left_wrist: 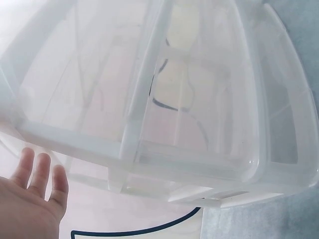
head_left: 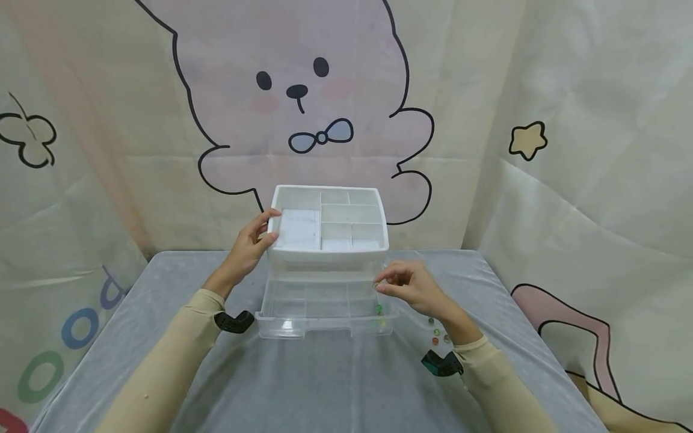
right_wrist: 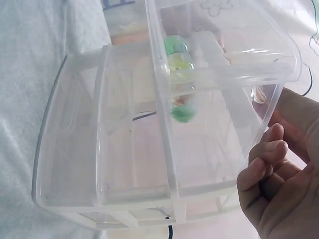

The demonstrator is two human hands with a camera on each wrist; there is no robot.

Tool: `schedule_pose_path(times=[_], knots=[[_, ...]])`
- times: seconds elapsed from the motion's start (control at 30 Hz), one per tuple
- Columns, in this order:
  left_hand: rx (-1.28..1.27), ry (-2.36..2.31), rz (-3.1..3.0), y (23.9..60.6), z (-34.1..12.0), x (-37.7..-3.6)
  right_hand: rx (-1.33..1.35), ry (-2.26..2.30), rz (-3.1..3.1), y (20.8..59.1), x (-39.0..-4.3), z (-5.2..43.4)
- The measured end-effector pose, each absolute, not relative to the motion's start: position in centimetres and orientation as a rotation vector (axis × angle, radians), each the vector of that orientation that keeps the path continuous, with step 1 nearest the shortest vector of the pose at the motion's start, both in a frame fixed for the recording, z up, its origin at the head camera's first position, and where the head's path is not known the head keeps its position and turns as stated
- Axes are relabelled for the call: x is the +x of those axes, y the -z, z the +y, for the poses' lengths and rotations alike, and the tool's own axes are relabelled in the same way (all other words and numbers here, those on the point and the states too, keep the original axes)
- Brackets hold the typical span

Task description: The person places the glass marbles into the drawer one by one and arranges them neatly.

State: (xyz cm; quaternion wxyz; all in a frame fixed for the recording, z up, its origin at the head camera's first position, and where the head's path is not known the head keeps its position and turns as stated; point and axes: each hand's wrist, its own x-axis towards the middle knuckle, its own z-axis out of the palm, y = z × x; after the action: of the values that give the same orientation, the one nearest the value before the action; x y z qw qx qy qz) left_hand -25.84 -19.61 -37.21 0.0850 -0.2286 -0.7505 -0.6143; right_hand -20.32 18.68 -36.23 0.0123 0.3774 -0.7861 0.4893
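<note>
A plastic drawer box stands on the table, its white compartment tray (head_left: 354, 213) on top and a clear drawer (head_left: 325, 325) pulled out at the front. My left hand (head_left: 246, 246) rests against the left side of the tray, and its fingers (left_wrist: 59, 181) look fairly straight in the left wrist view. Over the drawer's right side, my right hand (head_left: 411, 285) pinches a small glass marble (right_wrist: 258, 94) between thumb and finger. Several green and yellowish marbles (right_wrist: 182, 113) lie in the drawer's right-hand part, seen through the clear plastic.
Several loose marbles (head_left: 436, 332) lie on the grey tablecloth (head_left: 303, 385), right of the drawer and near my right wrist. A cartoon-printed curtain (head_left: 460, 78) hangs behind the table and along both sides.
</note>
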Motion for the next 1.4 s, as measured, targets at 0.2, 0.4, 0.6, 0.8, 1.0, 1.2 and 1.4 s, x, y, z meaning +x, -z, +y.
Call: schedule_pose_path(times=[0.2,0.4,0.6,0.8,1.0,1.2,1.4], knots=[[-0.672,1.831,-2.244,37.2,-19.7,-25.9,1.163,-1.523,-2.472,36.0,-20.2,18.2],[-0.658,1.83,-2.24,37.2,-19.9,-26.0,1.155,-1.496,-2.496,35.7,-20.2,17.6],[-0.659,1.834,-2.236,37.1,-19.9,-26.1,1.154,-1.487,-2.504,35.3,-20.1,17.5],[-0.662,1.838,-2.224,37.0,-19.9,-26.2,1.138,-1.479,-2.522,35.3,-20.0,17.3],[-0.663,1.846,-2.235,37.0,-19.6,-25.9,1.09,-1.456,-2.574,35.4,-19.6,17.3],[-0.67,1.826,-2.239,37.0,-19.6,-25.8,1.085,-1.41,-2.621,35.4,-19.5,17.1],[-0.677,1.825,-2.245,37.2,-19.7,-25.9,1.094,-1.362,-2.663,35.3,-19.4,17.1]])
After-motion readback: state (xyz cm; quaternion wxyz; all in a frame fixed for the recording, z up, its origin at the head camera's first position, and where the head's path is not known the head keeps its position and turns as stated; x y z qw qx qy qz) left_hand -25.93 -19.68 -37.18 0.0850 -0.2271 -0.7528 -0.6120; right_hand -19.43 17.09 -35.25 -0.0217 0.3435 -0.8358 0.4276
